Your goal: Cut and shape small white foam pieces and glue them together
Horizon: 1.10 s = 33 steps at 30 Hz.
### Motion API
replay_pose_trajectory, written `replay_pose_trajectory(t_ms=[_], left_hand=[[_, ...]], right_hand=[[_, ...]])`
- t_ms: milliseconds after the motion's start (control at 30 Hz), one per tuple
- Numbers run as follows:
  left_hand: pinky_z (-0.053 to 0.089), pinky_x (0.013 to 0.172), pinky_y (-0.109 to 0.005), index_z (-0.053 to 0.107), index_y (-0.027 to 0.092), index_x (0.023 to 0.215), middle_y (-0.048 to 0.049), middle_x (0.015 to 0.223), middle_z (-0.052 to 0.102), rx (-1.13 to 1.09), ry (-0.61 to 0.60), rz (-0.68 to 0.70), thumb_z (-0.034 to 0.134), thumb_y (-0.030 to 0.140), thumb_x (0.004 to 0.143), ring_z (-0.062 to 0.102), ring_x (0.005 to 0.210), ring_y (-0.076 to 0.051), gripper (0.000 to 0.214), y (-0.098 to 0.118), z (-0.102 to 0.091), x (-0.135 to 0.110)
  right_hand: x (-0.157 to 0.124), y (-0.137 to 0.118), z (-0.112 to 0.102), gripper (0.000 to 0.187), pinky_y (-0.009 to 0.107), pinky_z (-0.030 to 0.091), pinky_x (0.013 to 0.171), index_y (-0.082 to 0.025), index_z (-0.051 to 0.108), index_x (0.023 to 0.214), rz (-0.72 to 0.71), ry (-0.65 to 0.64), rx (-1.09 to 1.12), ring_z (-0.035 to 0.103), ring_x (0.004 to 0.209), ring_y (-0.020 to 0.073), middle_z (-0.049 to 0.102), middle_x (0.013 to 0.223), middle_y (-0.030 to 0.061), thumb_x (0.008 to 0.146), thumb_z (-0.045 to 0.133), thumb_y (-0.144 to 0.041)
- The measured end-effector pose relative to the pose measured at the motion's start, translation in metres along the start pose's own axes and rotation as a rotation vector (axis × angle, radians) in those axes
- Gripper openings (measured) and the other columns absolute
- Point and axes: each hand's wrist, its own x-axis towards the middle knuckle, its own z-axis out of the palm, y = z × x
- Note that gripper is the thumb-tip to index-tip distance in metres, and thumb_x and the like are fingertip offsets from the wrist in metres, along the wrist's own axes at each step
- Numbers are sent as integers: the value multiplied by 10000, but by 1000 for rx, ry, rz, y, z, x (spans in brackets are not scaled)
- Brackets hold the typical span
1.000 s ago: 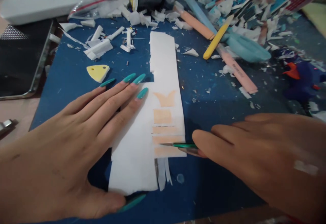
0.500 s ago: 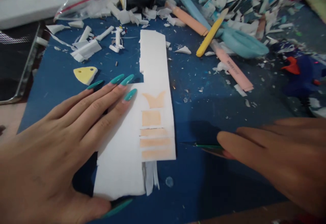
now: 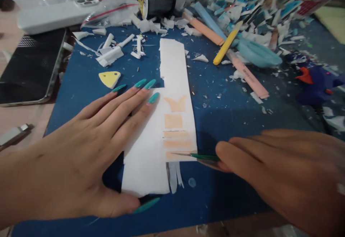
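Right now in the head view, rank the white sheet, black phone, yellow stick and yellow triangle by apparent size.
1. white sheet
2. black phone, cut by the frame's edge
3. yellow stick and yellow triangle: alike, one longer, one wider

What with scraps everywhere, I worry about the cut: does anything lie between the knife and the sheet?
Nothing visible does. The knife in the right hand has its tip on the sheet, at the lowest peach band. The left hand lies on the sheet's left side, apart from the blade; scraps lie farther up.
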Motion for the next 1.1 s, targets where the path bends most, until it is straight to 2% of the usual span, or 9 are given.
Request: replay_pose_trajectory(t_ms=[67, 167, 433, 567, 700, 900, 1000, 1067, 1100], left_hand=[[116, 1207, -479, 57, 123, 1542, -61, 1618, 30, -11, 15, 13, 396, 797, 752, 270, 1402, -438, 1093, -1, 1, 0], [177, 1186, -517, 60, 114, 1541, -81, 1615, 54, -30, 42, 36, 411, 808, 745, 287, 1392, -451, 1113, -3, 2, 1], [210, 1166, -531, 89, 84, 1536, -130, 1606, 100, -23, 53, 34, 401, 801, 763, 269, 1403, -444, 1100, -1, 1, 1], [206, 1163, -537, 79, 104, 1539, -115, 1608, 96, -29, 52, 26, 377, 819, 755, 269, 1406, -436, 1103, -1, 3, 1], [182, 1174, -507, 67, 109, 1540, -100, 1613, 77, -32, 64, 32, 368, 828, 750, 254, 1414, -426, 1110, -3, 5, 1], [1, 1187, -308, 90, 75, 1534, -130, 1612, 77, 31, 63, 45, 354, 843, 747, 150, 1464, -329, 1130, -1, 3, 2], [25, 1190, -337, 55, 118, 1539, -90, 1619, 45, 3, 31, 5, 337, 824, 771, 142, 1466, -316, 1081, 2, 1, 1], [59, 1198, -392, 28, 144, 1541, -62, 1621, 13, -16, -20, -68, 368, 774, 800, 155, 1462, -335, 1030, 3, 0, 1], [64, 1204, -407, 35, 143, 1543, -58, 1621, 15, -27, -9, -49, 381, 780, 789, 183, 1452, -357, 1045, 2, 1, 1]], right_hand=[[8, -4, -3, 235, 341, 269, 483, -265, 460, 865, -48, 67, 86, 440, 423, 189, 533, 559, -40, 986, 259, -252], [13, -5, -4, 142, 336, 263, 489, -261, 446, 870, -44, 54, 106, 434, 423, 191, 493, 540, -46, 924, 356, -165], [11, -5, -7, 159, 334, 255, 513, -261, 453, 920, -49, 37, 73, 445, 435, 195, 519, 563, -46, 838, 429, -128], [14, -7, -8, 196, 340, 215, 509, -269, 470, 936, -35, 29, 35, 427, 430, 204, 494, 543, -43, 815, 430, -120], [17, -7, -7, 246, 345, 212, 512, -270, 495, 1007, -48, 53, 28, 406, 408, 197, 471, 522, -47, 831, 403, -124], [22, -7, -9, 275, 335, 210, 480, -258, 497, 939, -83, 31, 18, 413, 375, 189, 475, 505, -39, 780, 366, -77], [25, -8, -9, 263, 322, 193, 461, -252, 470, 897, -100, 24, 40, 407, 346, 186, 468, 494, -46, 744, 377, -59], [26, -8, -7, 262, 319, 204, 465, -258, 446, 890, -73, 23, 52, 411, 352, 198, 464, 500, -51, 731, 391, -58], [26, -9, -6, 262, 320, 209, 471, -261, 437, 890, -58, 23, 54, 411, 358, 204, 459, 502, -52, 727, 399, -59]])
